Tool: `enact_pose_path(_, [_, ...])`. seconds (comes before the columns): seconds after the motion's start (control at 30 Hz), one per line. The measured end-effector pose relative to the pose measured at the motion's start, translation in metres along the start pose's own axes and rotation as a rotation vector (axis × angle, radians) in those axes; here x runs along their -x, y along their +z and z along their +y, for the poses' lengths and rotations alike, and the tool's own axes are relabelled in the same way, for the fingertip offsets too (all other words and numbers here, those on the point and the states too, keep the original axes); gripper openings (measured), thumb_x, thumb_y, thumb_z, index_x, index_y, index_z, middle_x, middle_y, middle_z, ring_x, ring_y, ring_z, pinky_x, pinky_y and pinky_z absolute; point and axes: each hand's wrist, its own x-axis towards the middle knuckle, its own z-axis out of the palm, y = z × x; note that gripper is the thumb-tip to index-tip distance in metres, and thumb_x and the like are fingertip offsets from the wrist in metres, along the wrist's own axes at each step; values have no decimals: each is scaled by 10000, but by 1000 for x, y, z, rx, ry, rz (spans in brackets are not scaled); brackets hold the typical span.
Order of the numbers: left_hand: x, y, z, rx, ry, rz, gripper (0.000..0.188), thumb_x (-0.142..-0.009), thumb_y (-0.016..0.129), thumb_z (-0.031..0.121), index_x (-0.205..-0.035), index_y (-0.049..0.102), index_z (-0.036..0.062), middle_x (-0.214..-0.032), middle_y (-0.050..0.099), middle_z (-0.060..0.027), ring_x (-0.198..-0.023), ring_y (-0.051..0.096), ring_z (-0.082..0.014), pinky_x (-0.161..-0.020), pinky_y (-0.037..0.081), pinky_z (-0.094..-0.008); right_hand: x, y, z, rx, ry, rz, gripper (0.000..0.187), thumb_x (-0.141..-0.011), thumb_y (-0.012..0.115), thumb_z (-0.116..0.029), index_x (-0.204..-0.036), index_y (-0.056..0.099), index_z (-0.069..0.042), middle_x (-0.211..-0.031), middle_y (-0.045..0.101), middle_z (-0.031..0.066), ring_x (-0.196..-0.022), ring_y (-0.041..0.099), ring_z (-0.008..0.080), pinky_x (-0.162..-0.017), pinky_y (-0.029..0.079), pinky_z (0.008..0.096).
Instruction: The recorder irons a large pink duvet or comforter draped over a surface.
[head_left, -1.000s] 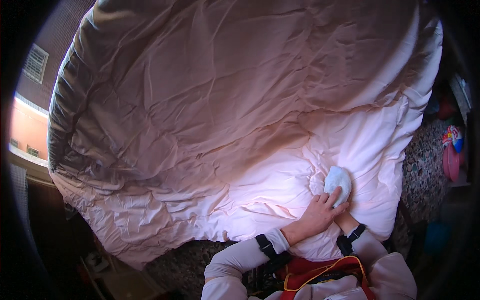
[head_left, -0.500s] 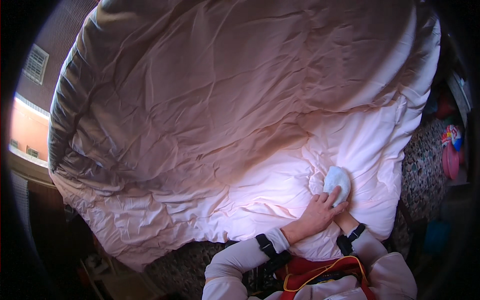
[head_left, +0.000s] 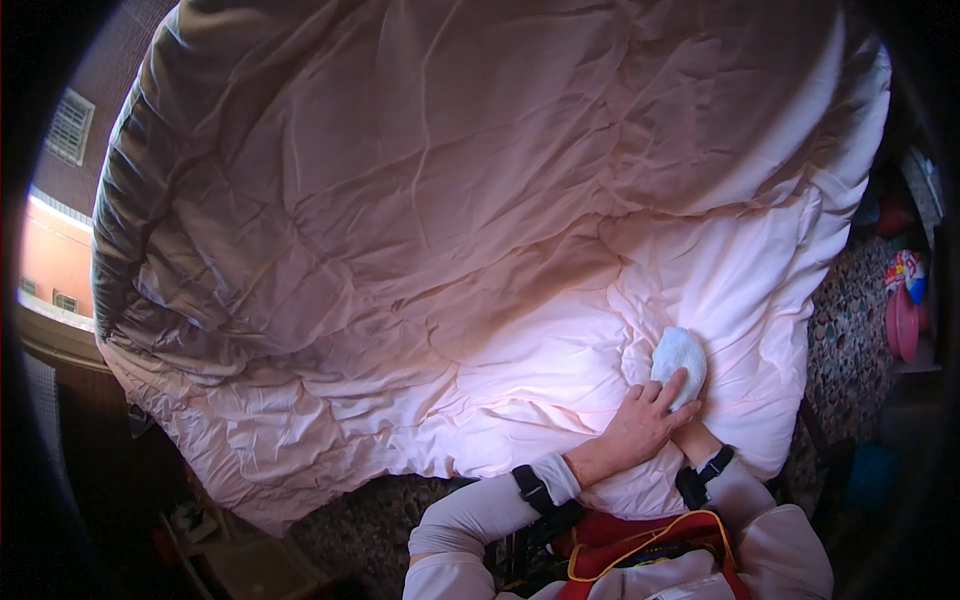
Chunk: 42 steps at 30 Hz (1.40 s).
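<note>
one large, wrinkled, pale pink quilt covers most of the work area; its far portion lies in shade, its near right portion in bright light. a pale blue cloth, bunched into a rounded form, rests on the lit portion of the quilt, close to the quilt's near right corner. the left hand reaches over the near edge of the quilt and lies across the near end of the cloth: fingers parted, index finger extended along the cloth surface, thumb held apart. the right hand is positioned above the quilt, beneath the left hand and against the cloth. only the part next to its wrist is visible; whether its fingers are open, closed or gripping the cloth cannot be told. a black strap encircles the left sleeve at the near edge of the quilt. beyond the quilt's right edge: a speckled floor and a pink basin. beyond its left edge: an orange wall, brightly lit
</note>
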Motion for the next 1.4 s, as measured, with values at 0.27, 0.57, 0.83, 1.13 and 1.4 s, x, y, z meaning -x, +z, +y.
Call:
enact_pose_path(0.27, [1,-1,0,24,-26,-16,611,-703,647,132,-1296,521,203,-1413,383,-199,-966,499,-283,-823,427,-387,-2,12,17,-1588,-33,5,640,-981,274,-522,-1509,195,-169,-1554,225,67,-1428,208,245,-1170,134,435])
enact_pose_path(0.57, [1,-5,1,49,-51,-28,612,-703,640,149,-1302,520,184,-1409,383,-199,-964,491,-275,-807,426,-378,11,20,22,-3608,152,-88,628,-977,274,-535,-1505,222,-200,-1546,252,57,-1408,261,248,-1162,197,423])
enact_pose_path(0.83, [-4,-14,3,42,-67,-104,621,-733,619,145,-1339,498,211,-1432,367,-187,-938,477,-261,-825,403,-348,6,14,6,-2687,487,234,662,-963,258,-578,-1505,232,-197,-1542,261,58,-1410,256,262,-1163,191,423])
enact_pose_path(1.13, [-5,-20,2,59,-90,-192,673,-734,647,165,-1378,467,235,-1460,338,-188,-939,486,-263,-837,402,-349,4,26,6,-2181,-268,-87,696,-936,289,-616,-1482,312,-186,-1511,327,65,-1384,303,278,-1151,205,446])
enact_pose_path(1.4, [-5,-20,1,74,-79,-186,676,-739,658,177,-1386,469,232,-1464,331,-192,-935,491,-260,-841,407,-344,3,25,1,-2497,-148,-118,689,-934,302,-603,-1483,312,-187,-1522,309,74,-1394,286,284,-1156,180,457])
